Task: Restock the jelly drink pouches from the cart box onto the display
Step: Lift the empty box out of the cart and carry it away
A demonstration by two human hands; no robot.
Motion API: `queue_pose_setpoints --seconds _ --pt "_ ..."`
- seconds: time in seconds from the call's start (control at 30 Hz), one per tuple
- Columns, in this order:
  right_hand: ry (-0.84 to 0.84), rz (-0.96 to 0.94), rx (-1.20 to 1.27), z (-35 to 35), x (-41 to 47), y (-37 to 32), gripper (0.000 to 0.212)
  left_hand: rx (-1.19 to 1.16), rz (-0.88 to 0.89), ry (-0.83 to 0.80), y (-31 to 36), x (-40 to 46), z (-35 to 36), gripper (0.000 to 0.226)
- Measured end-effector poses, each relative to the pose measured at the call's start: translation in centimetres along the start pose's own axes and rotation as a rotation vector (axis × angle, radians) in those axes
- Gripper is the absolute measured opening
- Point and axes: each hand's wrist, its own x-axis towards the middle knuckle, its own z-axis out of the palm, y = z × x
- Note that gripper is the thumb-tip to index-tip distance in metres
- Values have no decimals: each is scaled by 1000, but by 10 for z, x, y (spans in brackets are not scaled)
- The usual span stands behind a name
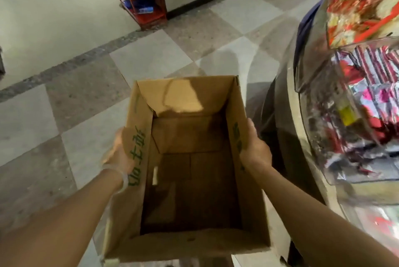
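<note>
While held over the floor, cardboard box gripped by left hand and right hand on opposite walls, apparently empty. Pouches fill display, right. Risk: limp flaps slipping, box dropping.

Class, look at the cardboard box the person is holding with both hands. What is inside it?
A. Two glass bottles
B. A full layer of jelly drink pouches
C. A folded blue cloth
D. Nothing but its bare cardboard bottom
D: the cardboard box, held between the left hand and right hand, shows only its bare brown bottom flaps, with no pouches inside.
</note>
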Motion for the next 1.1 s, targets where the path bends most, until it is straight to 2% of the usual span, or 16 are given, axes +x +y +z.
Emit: queue_pose_setpoints --seconds 0.07,0.13,0.3,0.7,0.8,0.87,0.93,0.97,1.03,1.07,1.1 --pt "-12 33 -2 16 41 7 69 -35 9 -10 5 40 24 65" --pt "-28 105 -43 31 77 16 56 53 -31 -8 6 78 49 71" --pt "-19 222 -23 84 148 59 78 174 -56 -108 6 161 123 74" --pt "27 484 41 220 296 198 86 282 36 -243 -37 322 343 82" --pt "-23 566 4 243 316 230 86 385 40 -345 -49 341 385 89" --pt "-97 614 3 251 322 243 84 412 43 -445 -61 348 404 100" --pt "-161 603 -25 254 325 245 64 336 27 -507 -68 353 410 109" --pt "-165 624 -32 252 324 243 62 329 1 -545 -68 357 409 110" --pt "-184 634 -47 245 321 234 62 517 -58 -608 -60 357 402 105" --pt "-176 650 8 242 316 224 60 635 -42 -587 -49 353 394 100" --pt "-146 637 2 236 308 213 69 712 24 -528 -40 347 387 96"
